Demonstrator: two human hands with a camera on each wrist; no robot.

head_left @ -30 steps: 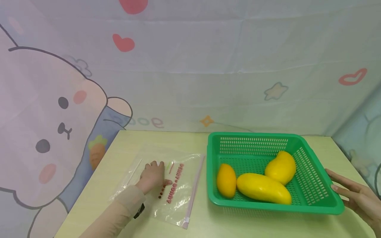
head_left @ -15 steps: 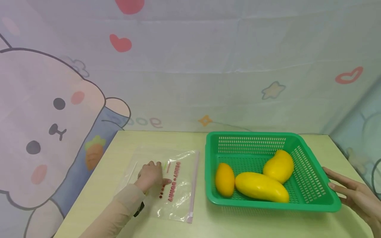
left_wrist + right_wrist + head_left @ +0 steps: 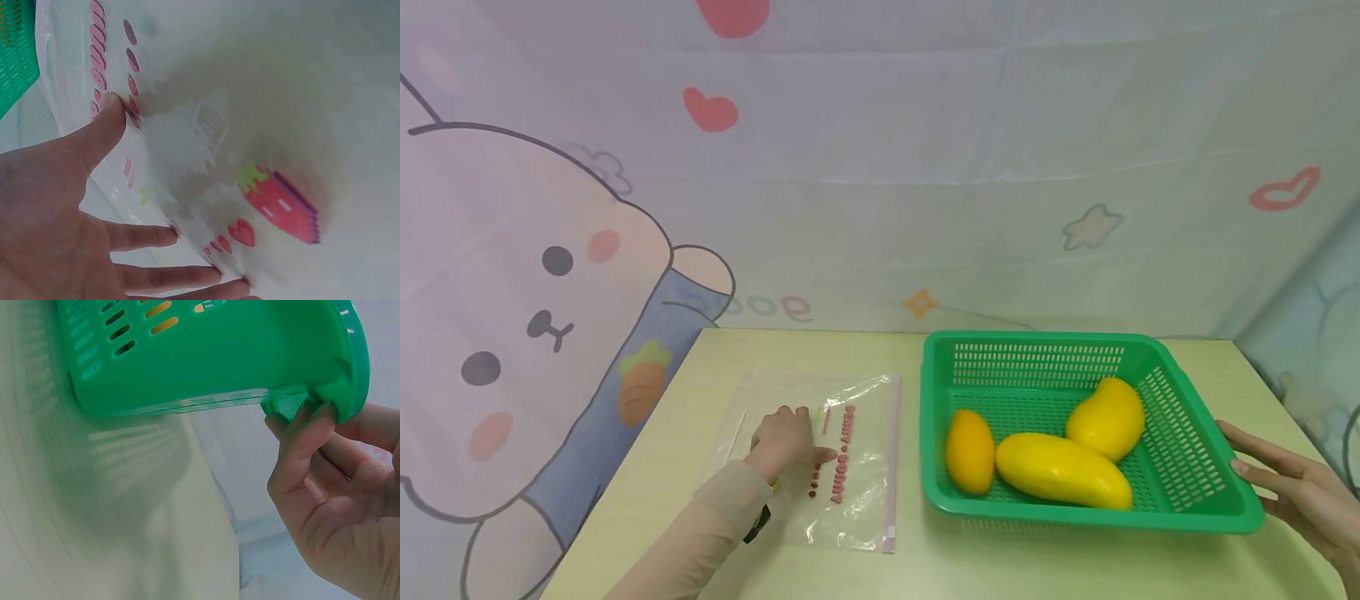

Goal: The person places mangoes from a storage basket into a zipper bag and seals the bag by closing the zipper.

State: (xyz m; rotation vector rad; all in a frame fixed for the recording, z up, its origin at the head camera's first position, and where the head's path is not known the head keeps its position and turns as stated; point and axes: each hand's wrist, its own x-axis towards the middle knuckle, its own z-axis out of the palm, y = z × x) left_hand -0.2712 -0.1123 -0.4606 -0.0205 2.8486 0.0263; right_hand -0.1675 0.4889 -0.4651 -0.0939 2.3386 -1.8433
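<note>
A clear zip bag (image 3: 865,521) printed with pink letters lies on the table's left half, its zip edge facing the basket. My left hand (image 3: 786,437) rests on it. Seen from the left wrist, the thumb (image 3: 107,115) touches the bag beside the lettering and the straight fingers (image 3: 169,278) reach its surface near small red hearts. A green plastic basket (image 3: 1037,515) stands to the right, holding three yellow fruits that look like mangoes (image 3: 1063,471). My right hand (image 3: 1292,483) grips its right rim; in the right wrist view fingers (image 3: 306,440) curl under the rim.
The pale wooden table (image 3: 917,567) ends at a printed cloth backdrop (image 3: 865,217) behind and at the sides. A narrow strip of tabletop separates the bag from the basket.
The bag has turned slightly under my left hand: its near zip corner moved right and away, its far corner left. My right hand stays on the basket's rim.
</note>
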